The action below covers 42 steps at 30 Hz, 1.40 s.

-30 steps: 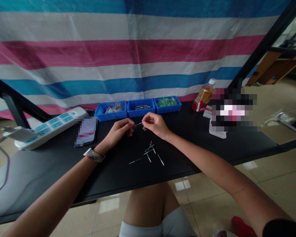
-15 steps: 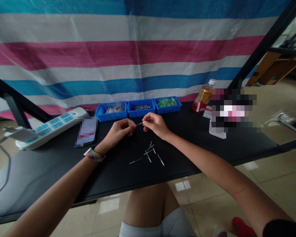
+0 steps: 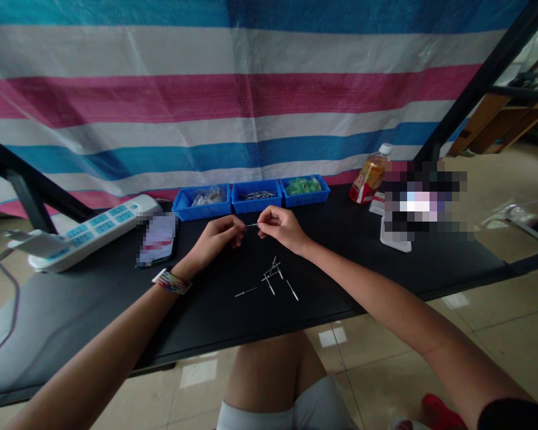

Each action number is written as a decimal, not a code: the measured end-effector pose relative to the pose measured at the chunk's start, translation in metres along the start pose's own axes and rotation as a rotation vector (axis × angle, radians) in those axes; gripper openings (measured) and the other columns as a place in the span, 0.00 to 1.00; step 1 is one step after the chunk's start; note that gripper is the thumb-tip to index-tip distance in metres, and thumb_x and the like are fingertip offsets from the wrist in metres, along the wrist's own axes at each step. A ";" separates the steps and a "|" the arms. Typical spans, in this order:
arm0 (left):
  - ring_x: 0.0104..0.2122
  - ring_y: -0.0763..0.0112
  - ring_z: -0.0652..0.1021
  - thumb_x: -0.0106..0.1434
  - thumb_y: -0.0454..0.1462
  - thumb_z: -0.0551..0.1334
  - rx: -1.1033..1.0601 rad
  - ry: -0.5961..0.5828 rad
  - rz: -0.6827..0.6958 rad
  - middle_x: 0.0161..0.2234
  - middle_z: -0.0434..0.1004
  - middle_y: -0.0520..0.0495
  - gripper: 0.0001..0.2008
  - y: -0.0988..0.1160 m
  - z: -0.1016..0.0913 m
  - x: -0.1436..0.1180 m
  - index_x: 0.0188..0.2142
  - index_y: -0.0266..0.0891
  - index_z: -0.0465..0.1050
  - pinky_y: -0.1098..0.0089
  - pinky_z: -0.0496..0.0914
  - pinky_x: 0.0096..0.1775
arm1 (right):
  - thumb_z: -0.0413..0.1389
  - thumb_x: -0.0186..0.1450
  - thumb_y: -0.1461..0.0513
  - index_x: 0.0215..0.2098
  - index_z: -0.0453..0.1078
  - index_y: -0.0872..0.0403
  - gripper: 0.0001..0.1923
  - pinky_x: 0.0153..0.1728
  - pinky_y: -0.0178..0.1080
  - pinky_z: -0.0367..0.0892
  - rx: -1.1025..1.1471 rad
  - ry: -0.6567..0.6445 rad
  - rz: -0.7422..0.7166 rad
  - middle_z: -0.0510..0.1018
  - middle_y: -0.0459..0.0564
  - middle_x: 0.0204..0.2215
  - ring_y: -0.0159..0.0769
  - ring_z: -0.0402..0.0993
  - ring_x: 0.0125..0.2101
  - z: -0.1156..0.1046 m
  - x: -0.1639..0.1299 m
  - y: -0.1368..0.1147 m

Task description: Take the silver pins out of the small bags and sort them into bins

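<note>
Between my two hands, above the black tabletop, a thin silver piece that looks like a blind rivet [image 3: 251, 225] lies roughly level. My left hand [image 3: 220, 237] pinches its left end with thumb and fingertips. At the other end, the fingertips of my right hand [image 3: 281, 228] are closed on it. Nearer to me, several similar rivets lie loose: a crossed cluster [image 3: 272, 273], a single rivet [image 3: 292, 290] to its right and another rivet [image 3: 245, 292] to its left.
Three blue bins stand along the back: one with clear bags [image 3: 201, 211], one with metal pieces [image 3: 256, 205], one with green packets [image 3: 305, 192]. A power strip [image 3: 103, 230] and a phone [image 3: 159, 239] lie left. A drink bottle [image 3: 370, 176] stands right. A striped sheet [image 3: 251, 89] hangs behind.
My right hand has shifted very slightly left, and the rivet between my hands sits a little more level. The loose rivets and the bins have not moved.
</note>
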State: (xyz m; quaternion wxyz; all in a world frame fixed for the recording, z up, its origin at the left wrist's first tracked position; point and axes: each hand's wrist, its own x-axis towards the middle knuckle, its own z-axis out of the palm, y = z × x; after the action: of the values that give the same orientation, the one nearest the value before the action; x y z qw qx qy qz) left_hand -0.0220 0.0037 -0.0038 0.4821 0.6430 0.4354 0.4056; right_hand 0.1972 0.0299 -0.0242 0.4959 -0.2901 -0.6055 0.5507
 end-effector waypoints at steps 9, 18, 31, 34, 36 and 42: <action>0.25 0.71 0.75 0.63 0.47 0.72 0.016 0.018 0.055 0.27 0.75 0.51 0.15 0.003 0.001 0.000 0.37 0.38 0.76 0.71 0.70 0.29 | 0.70 0.57 0.58 0.33 0.71 0.53 0.13 0.28 0.35 0.79 0.087 0.005 0.081 0.76 0.40 0.27 0.30 0.78 0.24 -0.001 -0.001 0.000; 0.26 0.71 0.76 0.63 0.44 0.71 -0.076 0.031 0.007 0.30 0.75 0.52 0.15 0.001 0.003 0.000 0.44 0.38 0.75 0.71 0.70 0.29 | 0.71 0.58 0.54 0.38 0.76 0.53 0.15 0.33 0.38 0.82 0.084 0.157 -0.002 0.84 0.47 0.36 0.32 0.81 0.28 -0.014 0.022 -0.008; 0.26 0.71 0.76 0.64 0.43 0.69 -0.080 0.021 -0.014 0.30 0.75 0.52 0.14 0.001 0.002 -0.001 0.44 0.37 0.75 0.71 0.70 0.29 | 0.64 0.59 0.64 0.36 0.82 0.56 0.07 0.25 0.31 0.62 -0.379 -0.389 0.053 0.83 0.47 0.31 0.27 0.70 0.24 -0.053 0.018 -0.029; 0.26 0.71 0.76 0.64 0.43 0.69 -0.070 0.018 -0.007 0.30 0.75 0.52 0.14 0.001 0.002 -0.001 0.44 0.37 0.76 0.71 0.70 0.29 | 0.69 0.57 0.65 0.37 0.85 0.56 0.09 0.28 0.32 0.62 -0.538 -0.752 0.126 0.82 0.46 0.29 0.28 0.69 0.27 -0.055 0.012 -0.040; 0.26 0.71 0.76 0.64 0.43 0.69 -0.066 0.017 -0.005 0.30 0.75 0.52 0.13 0.001 0.002 -0.002 0.44 0.37 0.76 0.71 0.70 0.29 | 0.71 0.56 0.64 0.37 0.86 0.55 0.10 0.30 0.33 0.63 -0.586 -0.826 0.140 0.82 0.46 0.29 0.29 0.71 0.28 -0.053 0.008 -0.044; 0.26 0.71 0.76 0.64 0.42 0.68 -0.056 0.007 0.001 0.29 0.75 0.51 0.12 0.000 0.001 -0.001 0.43 0.37 0.76 0.71 0.70 0.29 | 0.73 0.54 0.64 0.34 0.85 0.55 0.08 0.31 0.34 0.64 -0.634 -0.794 0.124 0.82 0.46 0.29 0.30 0.73 0.29 -0.051 0.006 -0.042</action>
State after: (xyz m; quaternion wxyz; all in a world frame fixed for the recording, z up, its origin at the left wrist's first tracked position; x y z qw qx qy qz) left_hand -0.0213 0.0019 -0.0037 0.4984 0.6280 0.4252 0.4200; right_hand 0.2500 0.0452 0.0125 0.0816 -0.2302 -0.8662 0.4360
